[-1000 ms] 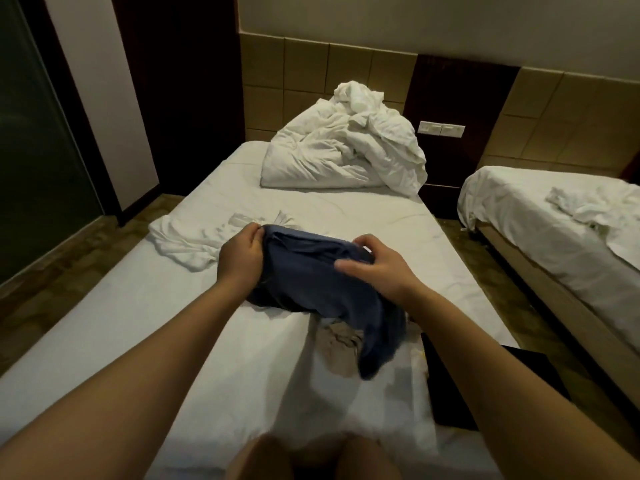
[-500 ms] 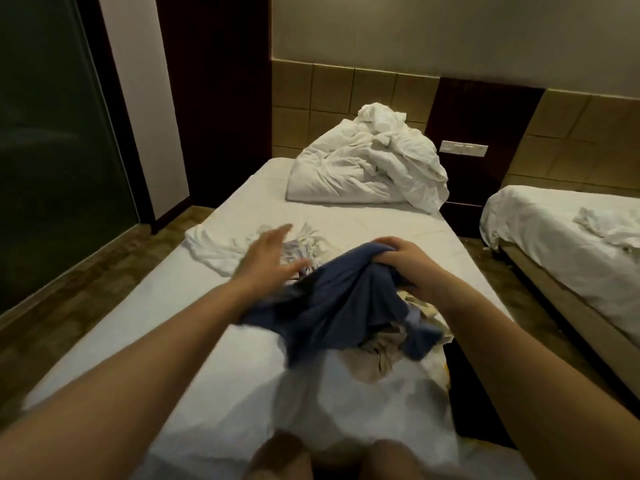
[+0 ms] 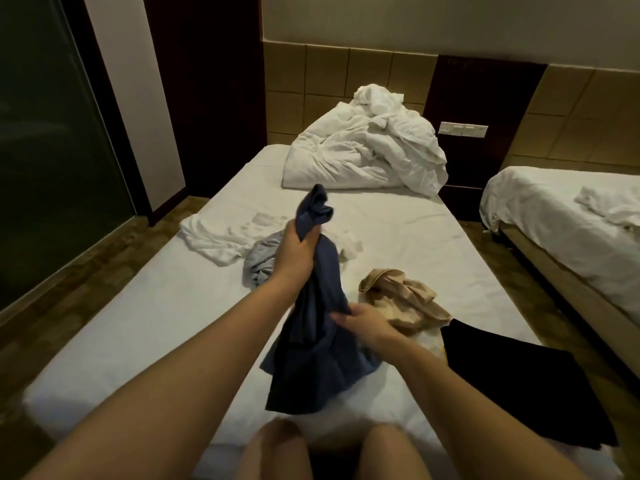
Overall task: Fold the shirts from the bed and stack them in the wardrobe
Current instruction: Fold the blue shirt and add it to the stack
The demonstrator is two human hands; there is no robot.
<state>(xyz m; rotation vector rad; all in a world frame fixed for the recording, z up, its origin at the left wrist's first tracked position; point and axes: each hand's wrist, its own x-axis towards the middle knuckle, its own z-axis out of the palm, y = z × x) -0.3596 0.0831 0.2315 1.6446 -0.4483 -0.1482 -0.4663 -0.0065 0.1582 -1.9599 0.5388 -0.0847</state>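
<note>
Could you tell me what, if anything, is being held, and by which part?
The blue shirt: the left hand grips its bunched upper end, the right hand holds its middle.

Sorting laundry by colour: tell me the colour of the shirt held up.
The shirt is dark blue; head view.

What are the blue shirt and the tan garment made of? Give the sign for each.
The blue shirt: soft, matte knit fabric, probably cotton jersey; it bunches in the left hand and hangs in limp folds. The tan garment: thin, smoother cloth, faint sheen, fibre unclear; it lies finely crumpled on the bed.
</note>
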